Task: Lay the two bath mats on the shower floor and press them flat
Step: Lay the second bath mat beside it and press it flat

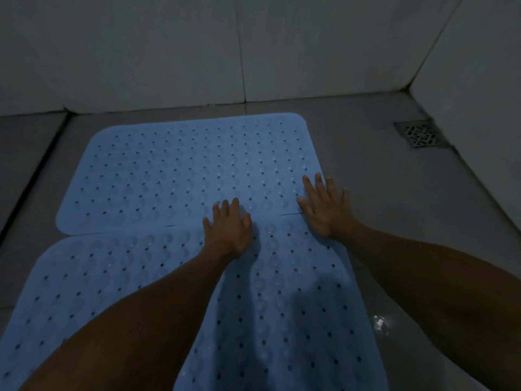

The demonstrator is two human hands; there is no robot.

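Mats lie edge to edge on the shower floor (366,165), left of the drain (422,134): far mat (180,170), near mat (282,306). Left hand (229,230) and right hand (324,206) press the seam, fingers spread flat. They look soft, floppy rubber; flat palms should work better than gripping.

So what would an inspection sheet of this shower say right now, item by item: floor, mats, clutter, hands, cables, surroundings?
Surface: grey shower floor, a wet glint near the right forearm.
Job's things: far mat and near mat, both blue with holes, lie end to end, edges meeting at a seam.
Clutter: nothing seen.
Hands: left hand lies flat with fingers spread across the seam; right hand lies flat at the seam's right end, fingers on the far mat's edge.
Cables: nothing seen.
Surroundings: pale tiled walls behind and to the right; a metal drain grate in the right corner; dim light.
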